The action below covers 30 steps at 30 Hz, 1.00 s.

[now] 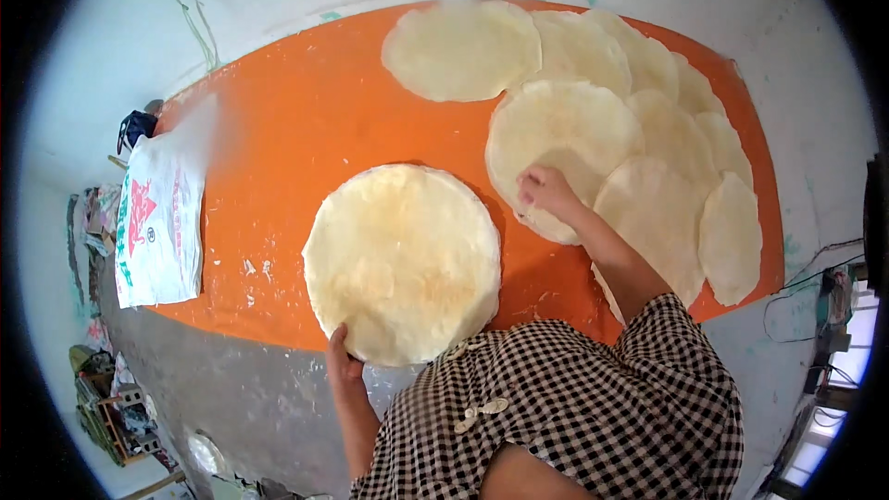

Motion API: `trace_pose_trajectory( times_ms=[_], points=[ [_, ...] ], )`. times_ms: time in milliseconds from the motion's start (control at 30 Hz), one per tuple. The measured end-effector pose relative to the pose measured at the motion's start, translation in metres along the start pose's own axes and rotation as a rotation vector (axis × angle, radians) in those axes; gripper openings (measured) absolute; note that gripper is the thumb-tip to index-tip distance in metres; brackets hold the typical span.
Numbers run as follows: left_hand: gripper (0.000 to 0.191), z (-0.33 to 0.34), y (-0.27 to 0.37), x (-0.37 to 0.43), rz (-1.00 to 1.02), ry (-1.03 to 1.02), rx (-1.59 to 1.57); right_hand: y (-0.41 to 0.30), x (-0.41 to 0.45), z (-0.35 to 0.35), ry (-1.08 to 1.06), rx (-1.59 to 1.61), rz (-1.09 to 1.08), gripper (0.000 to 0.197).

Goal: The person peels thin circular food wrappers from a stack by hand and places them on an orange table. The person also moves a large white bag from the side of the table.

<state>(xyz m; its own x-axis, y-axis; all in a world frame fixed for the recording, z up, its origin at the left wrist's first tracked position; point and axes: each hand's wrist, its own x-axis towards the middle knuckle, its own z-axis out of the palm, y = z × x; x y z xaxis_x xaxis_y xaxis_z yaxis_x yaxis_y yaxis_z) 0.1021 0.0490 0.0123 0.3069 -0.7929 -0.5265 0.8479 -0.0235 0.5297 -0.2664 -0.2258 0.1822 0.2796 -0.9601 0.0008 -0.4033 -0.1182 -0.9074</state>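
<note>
A thick stack of thin round flatbreads [410, 257] lies at the front edge of the orange table, its near rim reaching past that edge. My left hand [345, 360] grips the stack's near left rim, thumb on top and the other fingers hidden below. To the right, my right hand [549, 193] is over another round flatbread [569, 118], its fingers curled inward. Whether a thin piece is pinched between those fingers cannot be made out. A shadow falls on the pale sheet beside that hand.
Several overlapping flatbreads [660, 180] spread across the right end of the orange tabletop [292, 132]. One flatbread [458, 48] lies at the back, near the wall. A white printed woven sack [160, 222] hangs over the left end. Small dough scraps [257, 269] dot the surface.
</note>
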Motion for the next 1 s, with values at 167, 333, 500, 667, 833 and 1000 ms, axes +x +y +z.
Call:
trace_pose_trajectory(
  times_ms=[167, 333, 500, 667, 833, 1000],
  points=[
    [0.043, 0.029, 0.013, 0.008, 0.086, 0.069, 0.139, 0.014, -0.054, 0.044, -0.219, -0.351, 0.183, 0.029],
    [0.046, 0.048, 0.071, 0.028, 0.090, -0.039, 0.316, 0.044, -0.052, 0.090, -0.118, -0.142, 0.222, 0.031],
    [0.051, 0.032, 0.125, 0.051, 0.128, -0.090, 0.445, 0.053, -0.038, 0.145, -0.169, 0.063, 0.316, 0.028],
    [0.053, 0.006, 0.130, 0.034, 0.017, -0.203, 0.216, 0.066, -0.029, 0.173, -0.291, 0.079, 0.399, 0.029],
    [0.059, -0.025, 0.074, 0.011, -0.072, -0.181, 0.346, 0.105, 0.007, 0.160, 0.112, -0.113, 0.117, 0.039],
    [0.052, 0.010, 0.043, 0.015, 0.017, -0.191, 0.396, 0.096, 0.025, 0.137, -0.117, 0.178, 0.400, 0.039]
  ],
)
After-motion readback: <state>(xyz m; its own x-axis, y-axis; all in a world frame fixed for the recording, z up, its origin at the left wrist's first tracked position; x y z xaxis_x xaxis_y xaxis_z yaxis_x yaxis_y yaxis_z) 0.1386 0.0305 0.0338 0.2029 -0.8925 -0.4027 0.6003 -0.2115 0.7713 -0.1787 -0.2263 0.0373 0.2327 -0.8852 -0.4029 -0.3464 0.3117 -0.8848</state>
